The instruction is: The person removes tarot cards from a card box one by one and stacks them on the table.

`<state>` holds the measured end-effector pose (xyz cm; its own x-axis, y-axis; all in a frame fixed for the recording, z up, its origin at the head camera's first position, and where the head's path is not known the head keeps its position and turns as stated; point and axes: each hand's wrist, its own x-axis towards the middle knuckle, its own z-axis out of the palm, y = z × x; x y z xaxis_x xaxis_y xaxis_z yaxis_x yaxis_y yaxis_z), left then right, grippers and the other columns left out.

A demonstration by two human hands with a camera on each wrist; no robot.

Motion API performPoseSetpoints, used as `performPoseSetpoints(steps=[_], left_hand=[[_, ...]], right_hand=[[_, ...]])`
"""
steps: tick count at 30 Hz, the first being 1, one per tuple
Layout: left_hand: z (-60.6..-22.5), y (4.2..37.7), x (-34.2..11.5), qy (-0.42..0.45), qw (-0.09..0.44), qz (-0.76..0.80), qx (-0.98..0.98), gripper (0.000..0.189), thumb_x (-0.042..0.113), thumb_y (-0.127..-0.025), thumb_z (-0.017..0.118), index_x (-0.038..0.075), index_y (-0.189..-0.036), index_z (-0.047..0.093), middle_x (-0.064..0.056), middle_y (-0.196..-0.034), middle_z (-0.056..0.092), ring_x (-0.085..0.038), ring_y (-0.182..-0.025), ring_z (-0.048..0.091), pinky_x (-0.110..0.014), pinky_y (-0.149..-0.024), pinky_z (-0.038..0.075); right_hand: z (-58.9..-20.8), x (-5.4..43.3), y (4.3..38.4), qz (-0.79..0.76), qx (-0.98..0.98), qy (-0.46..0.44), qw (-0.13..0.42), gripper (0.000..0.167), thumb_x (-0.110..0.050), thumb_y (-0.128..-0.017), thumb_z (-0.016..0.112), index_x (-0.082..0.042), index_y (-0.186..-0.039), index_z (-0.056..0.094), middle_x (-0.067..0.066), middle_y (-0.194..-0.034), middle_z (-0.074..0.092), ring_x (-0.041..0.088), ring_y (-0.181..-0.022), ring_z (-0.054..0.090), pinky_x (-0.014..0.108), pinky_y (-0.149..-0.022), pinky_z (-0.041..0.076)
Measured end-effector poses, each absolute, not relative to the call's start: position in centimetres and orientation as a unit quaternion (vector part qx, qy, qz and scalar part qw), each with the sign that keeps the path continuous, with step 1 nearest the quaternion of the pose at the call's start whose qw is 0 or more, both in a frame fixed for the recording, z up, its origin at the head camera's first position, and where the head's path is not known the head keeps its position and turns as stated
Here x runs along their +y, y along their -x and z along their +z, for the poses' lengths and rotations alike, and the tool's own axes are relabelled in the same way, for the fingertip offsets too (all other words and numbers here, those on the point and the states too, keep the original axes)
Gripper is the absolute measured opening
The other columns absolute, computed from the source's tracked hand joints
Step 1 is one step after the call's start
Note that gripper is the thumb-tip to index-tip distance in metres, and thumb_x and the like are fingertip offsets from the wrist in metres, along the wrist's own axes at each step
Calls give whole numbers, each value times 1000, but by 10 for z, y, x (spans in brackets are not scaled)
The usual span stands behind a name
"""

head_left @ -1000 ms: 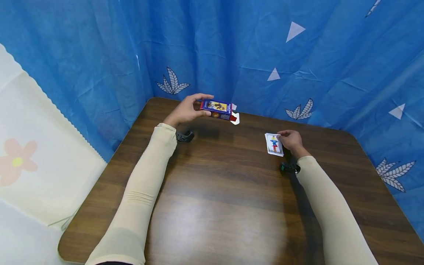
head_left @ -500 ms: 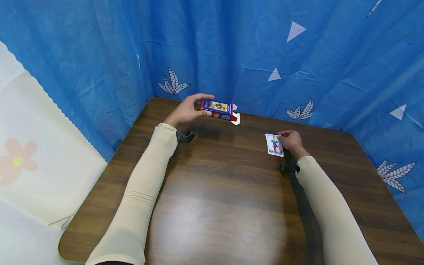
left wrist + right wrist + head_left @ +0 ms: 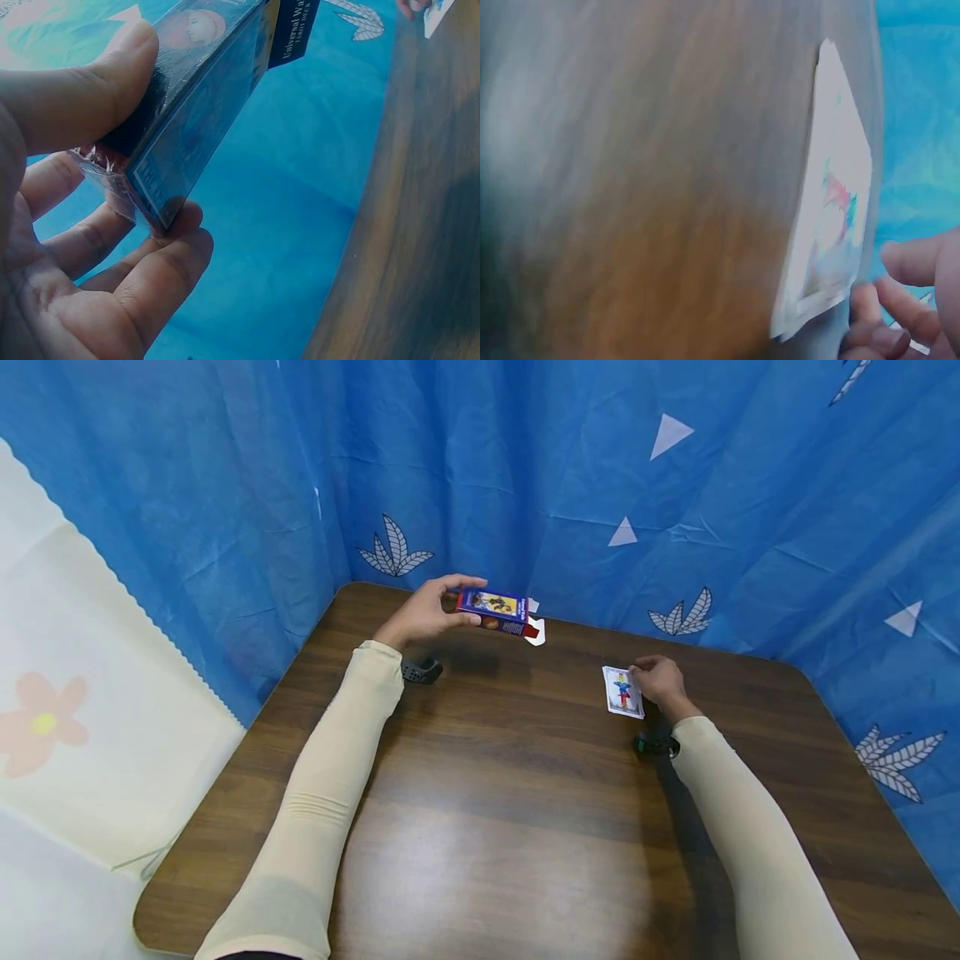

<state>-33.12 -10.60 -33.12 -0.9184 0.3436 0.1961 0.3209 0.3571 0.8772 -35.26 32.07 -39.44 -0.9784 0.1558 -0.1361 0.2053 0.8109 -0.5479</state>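
My left hand (image 3: 429, 610) pinches a blue and red tarot card box (image 3: 493, 605) near one end, thumb on one side and fingers on the other. Held above the far part of the table, the box has its flaps (image 3: 537, 631) unfolded towards the right. Clear wrap shows around its near end (image 3: 112, 191) in the left wrist view. On the table to the right lies a stack of picture cards (image 3: 623, 692), a figure on the top one. My right hand (image 3: 660, 679) is at the stack's far right corner; in the right wrist view its thumb (image 3: 911, 259) stands apart from the cards.
The brown wooden table (image 3: 480, 827) has a blue curtain (image 3: 480, 468) close behind its far edge. A white cloth (image 3: 97, 693) with a pink flower hangs on the left. Black bands (image 3: 422, 672) are on both wrists.
Both hands, the box and the card stack stay almost in place. The whole head view shifts very slightly.
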Motion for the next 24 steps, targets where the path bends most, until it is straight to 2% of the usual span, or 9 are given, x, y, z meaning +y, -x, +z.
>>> performPoseSetpoints(steps=[2,4,8,11,13,19,24], left_hand=[[-331,331,-106,-202,13,532,822,60,29,-85,77,23,-140,55,-8,-145,48,-30,-122,54,-43,-103,50],[-330,331,-106,-199,15,530,824,60,28,-86,77,22,-141,54,-9,-146,48,-31,-122,54,-43,-105,49],[-330,332,-107,-191,20,527,828,60,23,-87,76,18,-142,53,-11,-146,47,-32,-123,53,-44,-106,48],[-329,333,-108,-186,22,525,830,60,18,-88,75,16,-143,51,-13,-148,46,-33,-124,52,-45,-106,48],[-329,333,-108,-184,23,525,830,61,16,-88,74,14,-144,50,-14,-148,45,-35,-125,52,-46,-106,48],[-330,333,-106,-181,20,532,827,60,22,-88,75,21,-143,52,-9,-149,45,-33,-126,51,-44,-106,48],[-330,333,-105,-196,9,534,822,59,26,-86,76,23,-141,54,-9,-146,47,-32,-123,53,-44,-104,50]], right_hand=[[-387,314,350,-287,955,-77,5,48,-29,-102,47,-1,-142,47,25,-135,53,39,-119,50,54,-102,44],[-378,301,349,-310,949,-50,-36,49,-32,-103,47,-2,-142,47,21,-123,59,32,-107,55,46,-89,49],[-355,259,344,-459,885,23,-80,38,-27,-101,55,-4,-130,59,2,-91,61,12,-73,51,26,-62,42],[-339,225,336,-567,817,81,-58,26,-20,-99,59,-5,-120,66,-7,-79,59,6,-57,41,23,-51,35],[-331,207,329,-603,791,100,-32,23,-19,-99,60,-7,-117,67,-8,-78,60,6,-53,39,23,-47,33],[-323,179,319,-586,806,77,28,28,-23,-101,57,-6,-123,63,-2,-88,65,9,-56,40,24,-47,33],[-323,172,320,-578,809,52,98,33,-28,-102,53,-7,-127,59,6,-93,61,10,-57,39,24,-46,29]])
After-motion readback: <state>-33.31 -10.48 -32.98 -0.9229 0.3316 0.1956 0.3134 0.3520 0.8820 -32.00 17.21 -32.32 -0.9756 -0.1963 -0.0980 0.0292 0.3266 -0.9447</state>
